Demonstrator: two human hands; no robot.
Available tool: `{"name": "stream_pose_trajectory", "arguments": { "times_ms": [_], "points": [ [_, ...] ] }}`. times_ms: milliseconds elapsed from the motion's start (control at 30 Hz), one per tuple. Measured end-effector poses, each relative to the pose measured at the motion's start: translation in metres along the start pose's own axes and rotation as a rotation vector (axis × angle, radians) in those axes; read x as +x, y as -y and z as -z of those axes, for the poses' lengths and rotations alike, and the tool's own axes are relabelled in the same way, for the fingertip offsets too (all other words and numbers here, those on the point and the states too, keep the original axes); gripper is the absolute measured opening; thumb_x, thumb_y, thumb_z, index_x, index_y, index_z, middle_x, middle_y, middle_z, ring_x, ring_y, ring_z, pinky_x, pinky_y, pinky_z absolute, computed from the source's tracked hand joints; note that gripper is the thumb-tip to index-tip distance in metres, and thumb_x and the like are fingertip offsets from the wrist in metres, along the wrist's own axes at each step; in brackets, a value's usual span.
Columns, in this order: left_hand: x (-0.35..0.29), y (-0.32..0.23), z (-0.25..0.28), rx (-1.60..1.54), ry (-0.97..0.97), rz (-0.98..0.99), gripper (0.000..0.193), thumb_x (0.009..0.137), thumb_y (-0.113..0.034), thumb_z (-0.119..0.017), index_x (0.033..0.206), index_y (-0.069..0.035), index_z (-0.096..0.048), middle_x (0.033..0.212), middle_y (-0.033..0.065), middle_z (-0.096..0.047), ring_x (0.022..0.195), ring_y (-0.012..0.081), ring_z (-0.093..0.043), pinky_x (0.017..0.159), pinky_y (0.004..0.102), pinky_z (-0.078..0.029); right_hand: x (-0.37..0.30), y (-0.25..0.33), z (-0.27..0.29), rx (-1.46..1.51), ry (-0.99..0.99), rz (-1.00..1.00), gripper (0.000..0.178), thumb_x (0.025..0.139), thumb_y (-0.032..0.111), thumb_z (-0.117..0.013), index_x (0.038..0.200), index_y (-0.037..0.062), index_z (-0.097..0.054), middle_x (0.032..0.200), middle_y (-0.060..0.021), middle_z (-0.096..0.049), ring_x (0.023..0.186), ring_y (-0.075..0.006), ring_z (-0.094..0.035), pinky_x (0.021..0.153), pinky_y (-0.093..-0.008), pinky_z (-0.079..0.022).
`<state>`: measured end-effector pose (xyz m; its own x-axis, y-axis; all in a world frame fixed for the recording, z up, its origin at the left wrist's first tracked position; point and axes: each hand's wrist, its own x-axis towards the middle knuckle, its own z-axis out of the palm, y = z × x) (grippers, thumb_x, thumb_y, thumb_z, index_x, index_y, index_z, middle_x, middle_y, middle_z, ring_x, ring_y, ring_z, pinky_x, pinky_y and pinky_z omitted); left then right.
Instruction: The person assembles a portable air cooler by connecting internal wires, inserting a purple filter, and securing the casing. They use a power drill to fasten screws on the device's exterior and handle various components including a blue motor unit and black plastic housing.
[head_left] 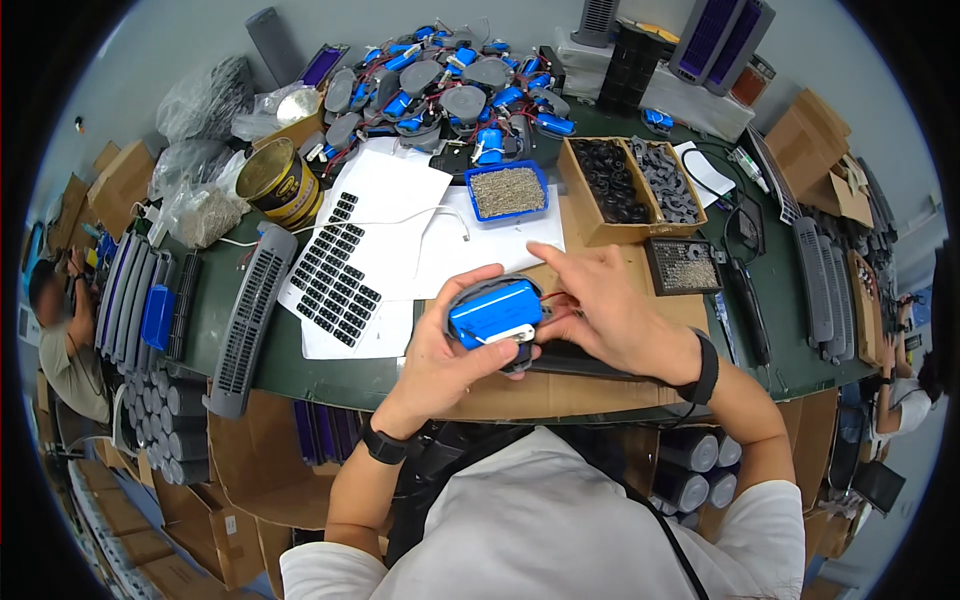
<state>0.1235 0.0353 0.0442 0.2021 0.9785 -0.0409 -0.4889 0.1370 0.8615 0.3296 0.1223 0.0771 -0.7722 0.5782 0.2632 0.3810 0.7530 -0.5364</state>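
Over the front of the bench, my left hand [450, 345] grips a round grey plastic base with a blue battery pack [497, 314] strapped across its top. A small white connector [515, 336] lies along the pack's near edge, beside my left thumb. My right hand [598, 300] is at the right side of this piece, its index finger raised and its lower fingers drawn together. Thin red wires [553, 296] run from the pack into those fingers. The exact fingertip contact is partly hidden.
Behind my hands sits a blue tray [507, 192] of small screws. A divided wooden box [600, 232] holds black and grey parts, beside a black tray [683, 268]. Many similar battery bases [463, 104] are heaped at the back. A grey slotted housing [252, 320] stands left of a sticker sheet [335, 270].
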Motion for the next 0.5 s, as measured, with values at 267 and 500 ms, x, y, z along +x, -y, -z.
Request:
{"name": "stream_pose_trajectory", "arguments": {
  "times_ms": [267, 500],
  "points": [
    [-0.016, 0.004, 0.026, 1.405, -0.344, -0.448, 0.060, 0.077, -0.003, -0.072, 0.132, -0.004, -0.050, 0.106, 0.0228, -0.066, 0.091, 0.0316, -0.069, 0.072, 0.0365, -0.054, 0.040, 0.027, -0.018, 0.175, 0.211, 0.081, 0.030, 0.099, 0.024, -0.052, 0.086, -0.0009, -0.061, 0.071, -0.0198, -0.061, 0.063, -0.0366, -0.058, 0.059, -0.0417, -0.045],
    [-0.035, -0.018, 0.062, 0.825, -1.030, -0.725, 0.050, 0.087, -0.010, -0.073, 0.127, 0.005, -0.048, 0.113, 0.0126, -0.063, 0.094, 0.0190, -0.065, 0.077, 0.0300, -0.055, 0.070, 0.061, -0.061, 0.439, 0.277, 0.109, 0.035, 0.097, 0.026, -0.057, 0.105, -0.0079, -0.063, 0.083, -0.0161, -0.065, 0.071, -0.0264, -0.062, 0.064, -0.0383, -0.047]
  ]
}}
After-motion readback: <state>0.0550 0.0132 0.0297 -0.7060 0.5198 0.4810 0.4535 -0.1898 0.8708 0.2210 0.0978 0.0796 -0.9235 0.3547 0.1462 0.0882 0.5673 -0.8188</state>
